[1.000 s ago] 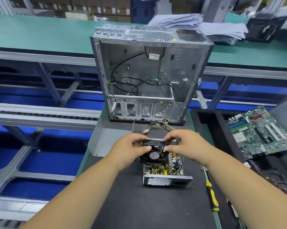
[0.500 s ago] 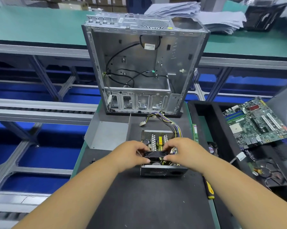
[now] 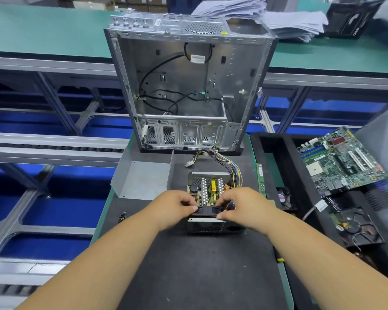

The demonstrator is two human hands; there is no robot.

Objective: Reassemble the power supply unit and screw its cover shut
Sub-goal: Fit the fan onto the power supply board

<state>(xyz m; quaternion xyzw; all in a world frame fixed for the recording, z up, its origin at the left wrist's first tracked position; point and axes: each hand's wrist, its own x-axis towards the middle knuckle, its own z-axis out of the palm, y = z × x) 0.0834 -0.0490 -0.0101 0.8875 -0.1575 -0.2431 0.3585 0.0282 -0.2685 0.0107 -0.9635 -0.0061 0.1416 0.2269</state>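
Observation:
The open power supply unit (image 3: pixel 208 186) lies on the black mat, its circuit board and heat sinks exposed and its wire bundle (image 3: pixel 224 162) running toward the far side. A black fan (image 3: pixel 208 209) stands upright at the unit's near wall. My left hand (image 3: pixel 172 206) pinches the fan's left end and my right hand (image 3: pixel 240 206) pinches its right end. The grey metal cover (image 3: pixel 143 180) lies on the mat to the left of the unit. Several small dark screws (image 3: pixel 122 217) lie near the mat's left edge.
An empty computer case (image 3: pixel 188 86) stands open just beyond the unit. A black tray (image 3: pixel 266 144) at right holds a motherboard (image 3: pixel 342 159) and a cooler fan (image 3: pixel 358 227). A green memory stick (image 3: pixel 261 177) lies beside the tray. Conveyor rails run at left.
Both hands have brought the fan down from above the unit to its near wall, where it now stands on edge. The view has shifted slightly.

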